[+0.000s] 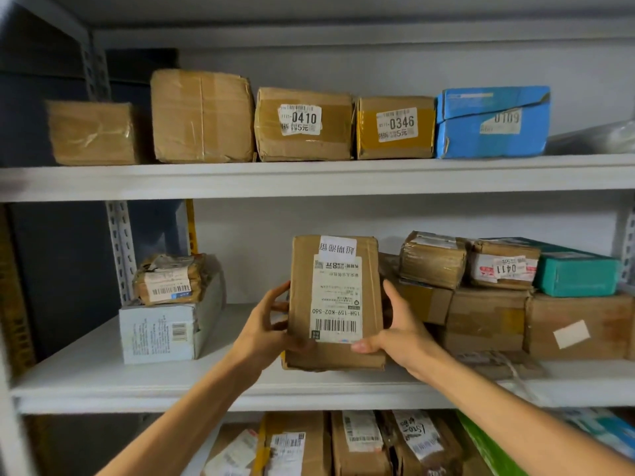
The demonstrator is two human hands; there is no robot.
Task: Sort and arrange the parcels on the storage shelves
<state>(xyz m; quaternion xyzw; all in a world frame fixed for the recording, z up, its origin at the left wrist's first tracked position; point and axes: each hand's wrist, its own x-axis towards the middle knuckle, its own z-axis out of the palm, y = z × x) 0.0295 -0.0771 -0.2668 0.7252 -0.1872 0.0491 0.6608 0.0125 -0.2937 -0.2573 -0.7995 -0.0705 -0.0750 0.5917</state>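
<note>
A white metal shelving unit fills the view against a pale wall, its perforated uprights showing at the left. On the middle shelf (86,376), the left hand (264,333) and right hand (398,329) clasp a brown cardboard parcel (335,304) by its two sides, fingers wrapped round the edges, its shipping label upside down; its lower edge seems to rest on the board, though the thumbs hide part of it. To its left a taped bundle (170,280) sits on a white box (165,329); to its right stands a stack of cartons (491,304). The top shelf (309,178) carries a row of boxes, the last one blue (493,123).
</note>
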